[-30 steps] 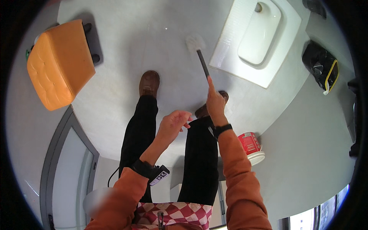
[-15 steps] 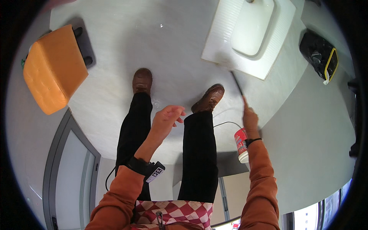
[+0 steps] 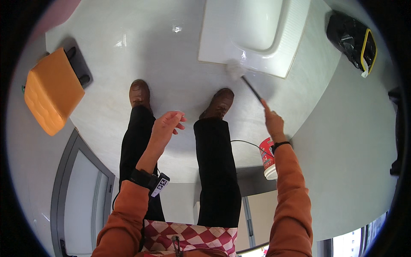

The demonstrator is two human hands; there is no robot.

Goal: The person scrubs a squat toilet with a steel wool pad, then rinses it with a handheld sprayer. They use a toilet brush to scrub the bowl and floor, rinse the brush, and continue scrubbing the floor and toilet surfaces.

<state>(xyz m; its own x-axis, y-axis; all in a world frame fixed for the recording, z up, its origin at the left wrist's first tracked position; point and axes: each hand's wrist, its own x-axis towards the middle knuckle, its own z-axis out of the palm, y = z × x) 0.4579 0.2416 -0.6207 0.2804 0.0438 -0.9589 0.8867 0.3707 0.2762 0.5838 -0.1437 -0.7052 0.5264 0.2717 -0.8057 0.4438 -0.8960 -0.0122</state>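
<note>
My right hand [image 3: 275,125] is closed around the dark handle of a toilet brush [image 3: 252,88]. Its white, bushy head, blurred, is at the near edge of the white squat toilet [image 3: 218,36], on the rim's lower side; whether it touches the rim or the floor I cannot tell. My left hand [image 3: 167,127] hovers above the floor beside my legs, holding nothing, its fingers loosely bent and apart. A red and white bucket [image 3: 268,159] stands just below my right hand, partly hidden by my forearm.
An orange padded stool on casters [image 3: 55,92] stands at the left. A bin with a black bag and yellow rim [image 3: 349,40] is by the right wall. A grey-framed door [image 3: 83,197] is at lower left. A thin cable [image 3: 246,141] runs near the bucket.
The brush head has become visible, and the handle has swung from steep to slanting left. The toilet and stool sit further left and up in view; my left hand stays loose and empty.
</note>
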